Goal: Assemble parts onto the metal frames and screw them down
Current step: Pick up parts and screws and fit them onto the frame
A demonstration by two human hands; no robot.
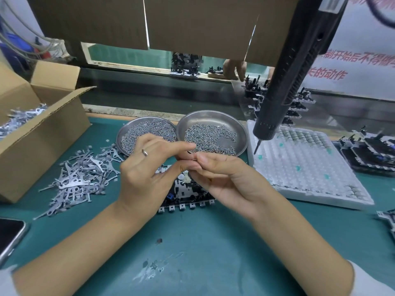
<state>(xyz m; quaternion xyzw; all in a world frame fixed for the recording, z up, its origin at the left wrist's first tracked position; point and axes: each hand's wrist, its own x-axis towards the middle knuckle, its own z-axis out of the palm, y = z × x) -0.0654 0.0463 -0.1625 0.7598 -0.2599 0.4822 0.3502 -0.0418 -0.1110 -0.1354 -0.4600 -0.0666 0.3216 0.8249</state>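
Note:
A metal frame [185, 194] with black and blue fittings lies on the green mat, partly hidden beneath both hands. My left hand [147, 167] and my right hand [222, 176] meet above it, fingertips pinched together on a tiny part, probably a small screw, too small to make out. Two steel dishes of screws, the left dish [126, 133] and the right dish [241, 129], stand just behind the hands. A black electric screwdriver [284, 88] hangs at the right, tip down over a white tray.
A pile of flat metal levers [81, 178] lies left of the frame, beside an open cardboard box [42, 137] holding more. A white foam tray [303, 167] sits at the right, with finished assemblies [372, 152] beyond. A phone [9, 233] lies at the left edge.

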